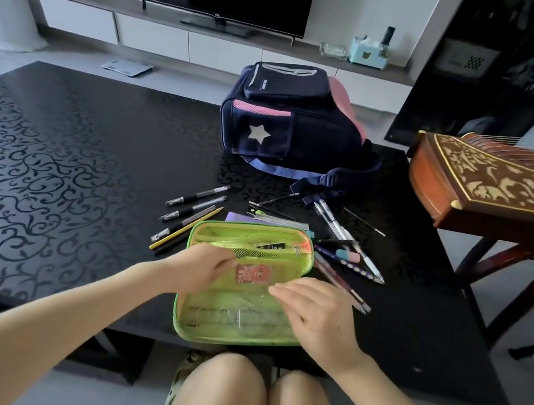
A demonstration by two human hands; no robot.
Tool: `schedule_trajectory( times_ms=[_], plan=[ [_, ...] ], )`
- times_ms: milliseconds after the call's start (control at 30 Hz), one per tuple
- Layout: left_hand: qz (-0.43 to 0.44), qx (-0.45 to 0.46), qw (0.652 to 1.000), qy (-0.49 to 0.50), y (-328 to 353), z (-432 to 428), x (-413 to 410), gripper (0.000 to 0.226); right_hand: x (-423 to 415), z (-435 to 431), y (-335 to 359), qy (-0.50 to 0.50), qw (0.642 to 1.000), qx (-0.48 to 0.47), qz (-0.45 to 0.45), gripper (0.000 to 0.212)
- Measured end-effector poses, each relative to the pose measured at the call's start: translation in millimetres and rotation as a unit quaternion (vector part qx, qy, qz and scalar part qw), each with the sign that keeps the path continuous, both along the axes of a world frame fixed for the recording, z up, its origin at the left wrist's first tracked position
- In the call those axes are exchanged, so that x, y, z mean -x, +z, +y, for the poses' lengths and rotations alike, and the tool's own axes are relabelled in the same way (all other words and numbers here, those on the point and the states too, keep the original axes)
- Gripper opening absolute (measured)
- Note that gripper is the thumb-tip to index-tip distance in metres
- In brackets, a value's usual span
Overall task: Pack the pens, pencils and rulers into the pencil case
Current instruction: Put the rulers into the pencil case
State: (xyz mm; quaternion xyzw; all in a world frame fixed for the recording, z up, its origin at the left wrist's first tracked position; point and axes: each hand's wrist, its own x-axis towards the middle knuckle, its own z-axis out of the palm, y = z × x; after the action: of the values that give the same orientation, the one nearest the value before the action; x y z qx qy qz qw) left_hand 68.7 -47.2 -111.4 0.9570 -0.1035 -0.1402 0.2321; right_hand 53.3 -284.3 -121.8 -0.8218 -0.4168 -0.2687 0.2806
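Pencil case [192, 324] at table's near edge is soft, floppy; left hand [202, 267] pinches its mesh pocket, right hand [318, 315] lies spread on clear rulers [241, 316], thin, slippery: lift by edges.

We are seeing the lime-green fabric pencil case [235, 333] lying unzipped and spread flat, with clear plastic rulers [241, 316] lying in its near half. Black-gripped clear pens and a yellow pencil [186, 225] are lying slantwise just left of it, while more pens [345, 245] are lying scattered to its right.

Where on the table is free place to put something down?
The left half of the black table, left of the gel pens, is bare. So is the strip between the backpack and those pens. Right of the pencil case, pens lie crowded.
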Motion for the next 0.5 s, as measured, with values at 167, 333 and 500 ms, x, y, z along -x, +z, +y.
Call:
schedule_trajectory(
  times_ms=[167, 333, 500],
  plan=[
    [0.027, 0.023, 0.999, 0.033, 5.9, -4.0, -8.4, 0.039, -1.5, 19.0, -30.2, -0.017, 0.996, 0.079, -0.029, 0.010],
    [0.045, 0.023, 0.998, 0.025, 7.2, -3.4, -7.6, 0.040, -6.4, 21.4, -42.5, -0.074, 0.968, 0.234, 0.051, 0.019],
    [0.055, 0.045, 0.997, 0.000, 8.3, -1.2, -3.0, 0.036, -4.5, -9.5, -24.5, -0.029, 0.978, 0.199, 0.056, 0.025]
  ],
)
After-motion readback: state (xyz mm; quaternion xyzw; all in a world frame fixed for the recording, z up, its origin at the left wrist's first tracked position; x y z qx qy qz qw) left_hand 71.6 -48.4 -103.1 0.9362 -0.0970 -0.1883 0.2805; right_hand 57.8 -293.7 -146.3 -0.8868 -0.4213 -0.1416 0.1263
